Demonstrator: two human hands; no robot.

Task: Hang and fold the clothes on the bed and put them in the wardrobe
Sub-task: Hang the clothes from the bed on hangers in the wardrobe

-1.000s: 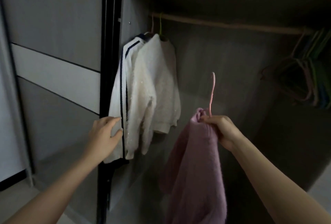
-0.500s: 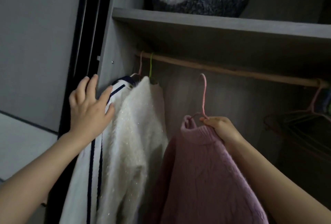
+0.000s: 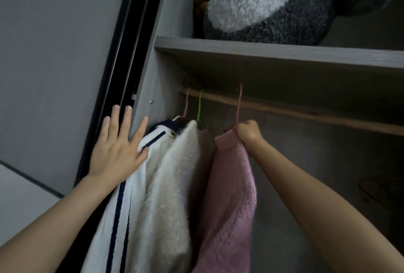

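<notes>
While the right hand (image 3: 248,132) grips the pink hanger (image 3: 239,106) at its neck, fingers curled tight round wire and collar, the pink sweater (image 3: 231,185) hangs below it inside the wardrobe (image 3: 153,71), just right of the white fluffy sweater (image 3: 172,185) and touching it. Hanger hook runs up across the wooden rail (image 3: 306,113); can't tell if it's seated over it. Fluffy sweater is on a green hanger (image 3: 199,106) on the same rail. Left of that, a white jacket with navy stripes (image 3: 131,196) on another pink hanger (image 3: 187,104). Left hand (image 3: 119,148) lies flat on the jacket's shoulder, fingers straight and spread, holding nothing, tips up against the wardrobe's side panel and the black door frame (image 3: 122,54). Above the rail, the shelf (image 3: 262,52) carries a grey-and-white plush toy (image 3: 273,4). Lighting is dim.
</notes>
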